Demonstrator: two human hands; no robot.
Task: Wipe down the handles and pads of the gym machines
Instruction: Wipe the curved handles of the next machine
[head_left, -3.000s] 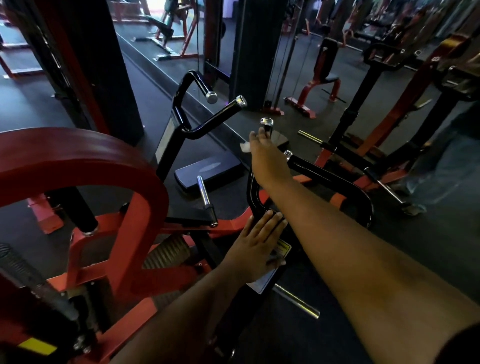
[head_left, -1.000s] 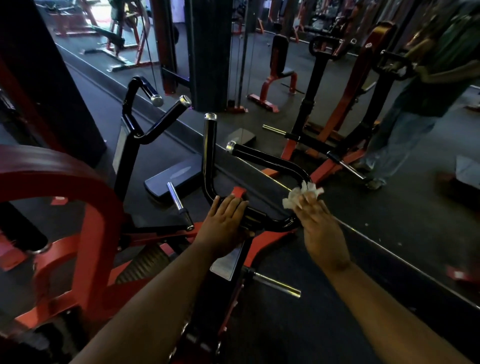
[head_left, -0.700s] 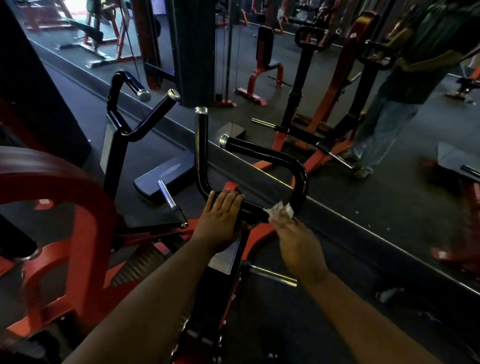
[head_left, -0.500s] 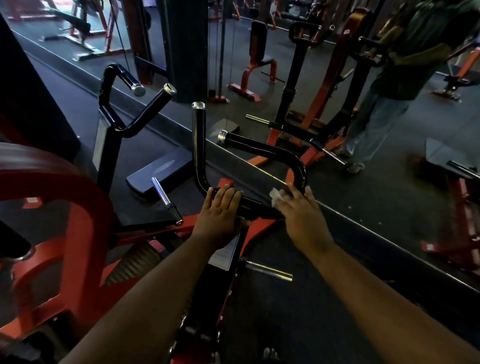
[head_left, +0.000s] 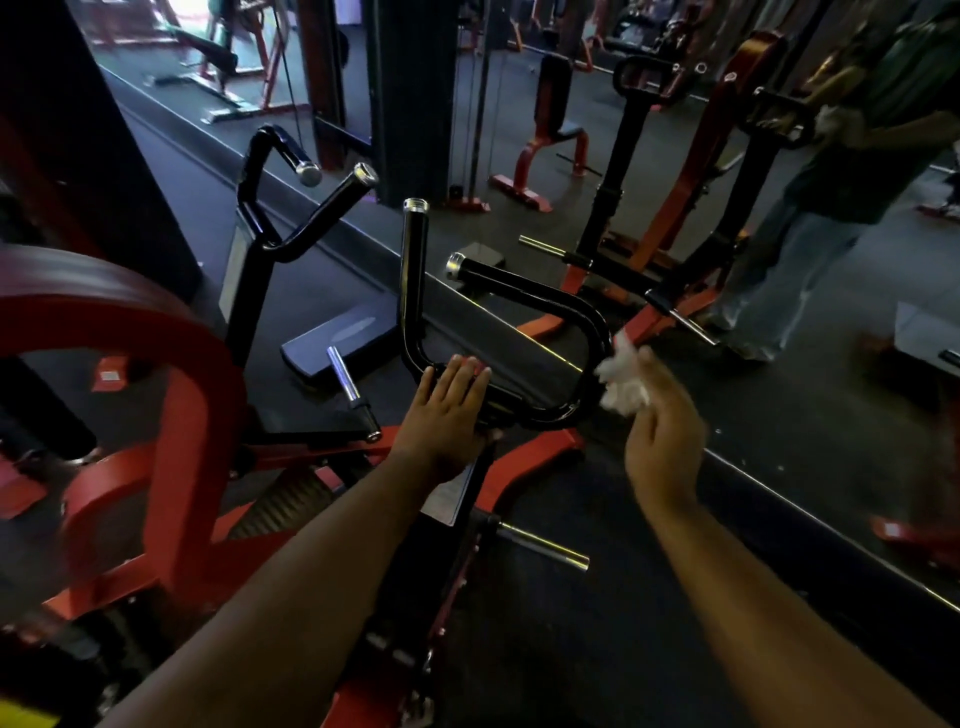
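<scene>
A black bent handle bar (head_left: 545, 306) with chrome end caps rises from a red and black gym machine in the middle of the view. My left hand (head_left: 447, 415) lies flat with straight fingers on the bar's lower bend. My right hand (head_left: 660, 431) holds a crumpled white wipe (head_left: 621, 382) just right of the bar's curved right side, slightly off it. A second black handle (head_left: 283, 208) stands further left.
A thick red frame arch (head_left: 156, 338) fills the left. Chrome weight pegs (head_left: 345, 382) stick out below the handles. A mirror wall ahead reflects a red bench (head_left: 558, 130), other machines and a person (head_left: 810, 218). Dark rubber floor lies on the right.
My right hand has come off the lower bend of the bar and moved right and up with the wipe. My left hand has stayed on the bar.
</scene>
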